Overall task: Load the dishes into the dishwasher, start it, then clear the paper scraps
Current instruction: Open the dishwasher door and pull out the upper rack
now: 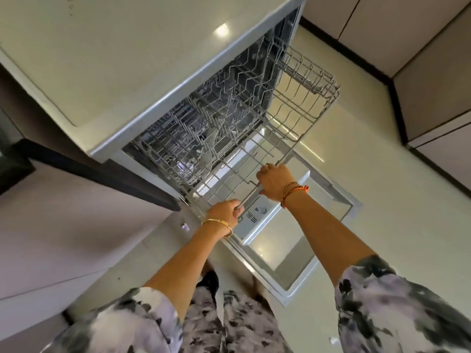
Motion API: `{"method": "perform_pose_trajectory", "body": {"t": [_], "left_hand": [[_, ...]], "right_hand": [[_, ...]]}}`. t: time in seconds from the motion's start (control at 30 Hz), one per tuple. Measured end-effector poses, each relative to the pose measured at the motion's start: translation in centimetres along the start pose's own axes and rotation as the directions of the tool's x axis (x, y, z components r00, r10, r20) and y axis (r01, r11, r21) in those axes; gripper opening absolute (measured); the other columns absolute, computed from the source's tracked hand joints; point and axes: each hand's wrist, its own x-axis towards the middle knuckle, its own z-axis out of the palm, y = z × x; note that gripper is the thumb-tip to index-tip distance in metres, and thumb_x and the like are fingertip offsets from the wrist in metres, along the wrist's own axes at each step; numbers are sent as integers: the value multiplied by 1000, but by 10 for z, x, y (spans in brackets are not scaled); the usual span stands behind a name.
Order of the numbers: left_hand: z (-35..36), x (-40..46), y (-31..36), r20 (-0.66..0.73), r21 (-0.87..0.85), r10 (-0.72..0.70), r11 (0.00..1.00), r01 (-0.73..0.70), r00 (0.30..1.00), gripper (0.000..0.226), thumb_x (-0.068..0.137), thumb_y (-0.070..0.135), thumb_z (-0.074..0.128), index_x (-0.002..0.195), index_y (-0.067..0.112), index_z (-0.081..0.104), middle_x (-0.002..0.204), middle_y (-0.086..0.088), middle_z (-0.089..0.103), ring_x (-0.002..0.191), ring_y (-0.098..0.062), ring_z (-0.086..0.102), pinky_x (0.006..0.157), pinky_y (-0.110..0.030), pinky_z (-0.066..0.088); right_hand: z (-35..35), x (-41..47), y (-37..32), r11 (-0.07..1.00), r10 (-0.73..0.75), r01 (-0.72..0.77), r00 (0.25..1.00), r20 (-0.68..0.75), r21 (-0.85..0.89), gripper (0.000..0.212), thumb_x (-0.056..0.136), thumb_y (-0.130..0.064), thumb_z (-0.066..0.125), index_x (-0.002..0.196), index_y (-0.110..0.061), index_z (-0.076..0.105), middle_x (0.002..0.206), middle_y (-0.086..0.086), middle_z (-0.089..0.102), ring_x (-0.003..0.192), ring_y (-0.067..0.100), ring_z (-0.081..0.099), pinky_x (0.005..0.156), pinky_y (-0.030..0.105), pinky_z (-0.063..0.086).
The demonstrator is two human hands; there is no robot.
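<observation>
Nearest the camera, the left hand (225, 209) and the right hand (274, 181) each had their fingers curled round the front rail of the grey wire upper rack (244, 128), which stood drawn partway out over the lowered stainless dishwasher door (285, 240). The rack looked empty, with no dishes or paper scraps in view. Beyond lay the pale bench (107, 59); an uneven pull could probably skew the rack and jam its runners.
</observation>
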Motion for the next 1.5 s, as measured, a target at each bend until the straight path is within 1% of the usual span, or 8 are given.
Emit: {"method": "perform_pose_trajectory", "body": {"t": [0.3, 0.37, 0.43, 0.53, 0.6, 0.73, 1.03, 1.5], "left_hand": [[5, 3, 7, -59, 22, -97, 995, 99, 993, 17, 96, 10, 43, 97, 14, 60, 89, -6, 62, 85, -21, 57, 74, -28, 45], [8, 2, 10, -80, 94, -115, 988, 122, 990, 19, 95, 10, 45, 110, 12, 55, 101, -11, 65, 96, -26, 61, 82, -32, 48], [7, 3, 17, -80, 119, -134, 983, 143, 988, 30, 96, 14, 44, 126, 12, 45, 112, -12, 63, 104, -27, 59, 89, -36, 48], [-1, 13, 22, -39, 158, -125, 979, 129, 991, 36, 96, 15, 44, 132, 14, 45, 119, -14, 61, 110, -29, 57, 94, -37, 46], [-5, 21, 22, -43, 222, -104, 969, 111, 994, 32, 94, 11, 48, 126, 11, 52, 119, -12, 61, 113, -28, 56, 93, -35, 45], [-10, 22, 17, -133, 387, -97, 911, 142, 986, 32, 92, 13, 51, 124, 12, 53, 117, -10, 62, 110, -27, 58, 89, -34, 47], [-38, 24, 2, -195, 435, -145, 874, 218, 970, 40, 88, 6, 56, 127, 14, 52, 120, -13, 61, 113, -31, 57, 94, -40, 49], [-3, 4, 46, -122, 440, -123, 883, 165, 985, 25, 88, 8, 57, 113, 5, 56, 113, -11, 62, 107, -27, 59, 85, -30, 48]], "right_hand": [[12, -6, 1, 933, 95, -21, 977, -190, 359, 39, 89, -20, 52, 127, -10, 49, 131, 9, 43, 120, 25, 41, 94, 34, 38], [16, -17, 0, 716, 408, -105, 866, -290, 691, 48, 86, -17, 58, 130, -8, 45, 135, 11, 36, 123, 25, 38, 98, 31, 36], [12, -19, 8, 294, 666, -178, 743, -68, 939, 65, 86, -25, 62, 139, -3, 31, 143, 14, 26, 130, 27, 31, 104, 29, 30], [11, 5, 29, -309, 535, -239, 757, 376, 921, 83, 88, -33, 61, 145, 1, 11, 146, 16, 27, 129, 31, 38, 103, 36, 39], [10, 26, 37, -448, 438, -230, 786, 437, 864, 64, 92, -24, 56, 141, -1, 21, 134, 17, 43, 109, 34, 57, 79, 34, 55], [9, 54, 33, -422, 472, -217, 776, 417, 880, 41, 94, -6, 46, 134, -3, 35, 116, 21, 56, 77, 32, 65, 35, 22, 49], [-9, 78, 20, -547, 367, -155, 839, 402, 822, 38, 98, -10, 43, 134, -7, 32, 129, 17, 52, 28, 6, 53, 31, 17, 44], [15, 27, 42, -419, 412, -177, 837, 360, 891, 24, 93, -3, 45, 116, -1, 43, 129, 26, 50, 80, 26, 63, 40, 18, 50]]}}
